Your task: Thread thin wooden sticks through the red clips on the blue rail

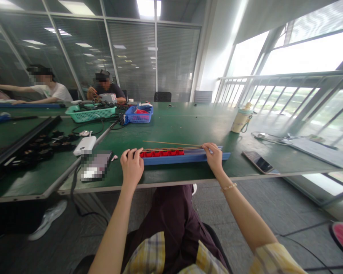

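A long blue channel (185, 158) lies across the table in front of me, with a row of small red pieces (162, 153) along its left and middle part. Thin brownish rods (171, 144) run lengthwise above the red pieces; one slants away from the channel's back edge. My left hand (132, 163) is closed around the channel's left end, its fingertips by the rods' left ends. Near the right end, my right hand (213, 156) pinches the rods' right ends over the channel. Its fingertips partly hide what lies beneath them.
A phone (98, 165), an earbud (114, 158) and a white box-shaped device (85, 145) lie left. Another phone (260, 161) and a bottle (241, 120) are right. Green (91, 114) and blue (139, 115) baskets stand farther back. Two people sit across the table.
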Demonstrator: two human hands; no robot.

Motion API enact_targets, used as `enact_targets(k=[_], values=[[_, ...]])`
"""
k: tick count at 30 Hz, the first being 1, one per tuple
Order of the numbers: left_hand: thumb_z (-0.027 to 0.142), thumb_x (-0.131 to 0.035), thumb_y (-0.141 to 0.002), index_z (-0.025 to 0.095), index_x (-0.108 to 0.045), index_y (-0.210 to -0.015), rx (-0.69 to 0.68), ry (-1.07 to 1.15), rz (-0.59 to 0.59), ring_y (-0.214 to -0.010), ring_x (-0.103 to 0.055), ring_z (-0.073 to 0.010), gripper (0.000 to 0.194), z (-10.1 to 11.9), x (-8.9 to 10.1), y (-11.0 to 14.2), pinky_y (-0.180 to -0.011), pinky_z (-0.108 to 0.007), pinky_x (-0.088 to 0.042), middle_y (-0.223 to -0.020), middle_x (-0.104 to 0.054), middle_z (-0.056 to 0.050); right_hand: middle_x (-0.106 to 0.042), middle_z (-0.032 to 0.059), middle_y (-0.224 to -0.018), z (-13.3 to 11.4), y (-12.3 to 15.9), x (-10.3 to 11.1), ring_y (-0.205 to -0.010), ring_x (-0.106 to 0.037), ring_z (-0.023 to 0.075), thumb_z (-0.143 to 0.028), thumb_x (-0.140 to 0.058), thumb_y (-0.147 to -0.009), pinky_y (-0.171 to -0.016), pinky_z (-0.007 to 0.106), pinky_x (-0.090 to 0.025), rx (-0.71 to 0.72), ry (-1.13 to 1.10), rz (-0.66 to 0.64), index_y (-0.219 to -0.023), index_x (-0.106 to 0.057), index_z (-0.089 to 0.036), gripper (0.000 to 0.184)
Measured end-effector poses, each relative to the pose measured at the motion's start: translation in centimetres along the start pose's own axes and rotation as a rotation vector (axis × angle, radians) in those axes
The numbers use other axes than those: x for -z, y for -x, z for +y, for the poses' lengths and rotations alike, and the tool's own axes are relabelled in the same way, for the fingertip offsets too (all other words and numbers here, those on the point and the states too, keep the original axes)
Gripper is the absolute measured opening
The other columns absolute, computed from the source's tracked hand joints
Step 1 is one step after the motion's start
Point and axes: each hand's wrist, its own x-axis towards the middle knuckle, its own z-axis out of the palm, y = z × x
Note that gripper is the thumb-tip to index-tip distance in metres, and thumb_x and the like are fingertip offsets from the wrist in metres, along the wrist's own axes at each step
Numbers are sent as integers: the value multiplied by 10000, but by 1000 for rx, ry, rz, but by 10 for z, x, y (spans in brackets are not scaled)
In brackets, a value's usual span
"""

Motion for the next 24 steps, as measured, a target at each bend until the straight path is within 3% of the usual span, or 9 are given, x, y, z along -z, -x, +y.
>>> enact_targets(k=[5, 12, 24], values=[[188, -429, -904, 211, -601, -1307, 13, 15, 2, -1264, -399, -319, 438, 1, 0, 0, -1107, -496, -329, -1255, -598, -126, -730, 59, -869, -1, 0, 0, -888, -627, 242, -379, -523, -944, -870, 403, -480, 33, 23, 31, -818, -708, -230, 269], [215, -399, -920, 75, -439, -1432, 27, 6, 9, -1234, -423, -324, 532, 0, -4, -2, -1088, -495, -347, -1225, -615, -178, -734, 47, -896, -7, -2, -2, -921, -613, 234, -352, -516, -961, -901, 405, -470, 95, 12, -17, -842, -701, -234, 250], [228, -388, -936, 54, -511, -1382, 1, -49, 7, -1244, -422, -339, 494, -3, -7, -1, -1083, -504, -350, -1218, -617, -194, -734, 50, -905, -9, -2, -3, -937, -603, 236, -342, -507, -966, -912, 406, -466, 96, 7, -58, -845, -696, -232, 250]])
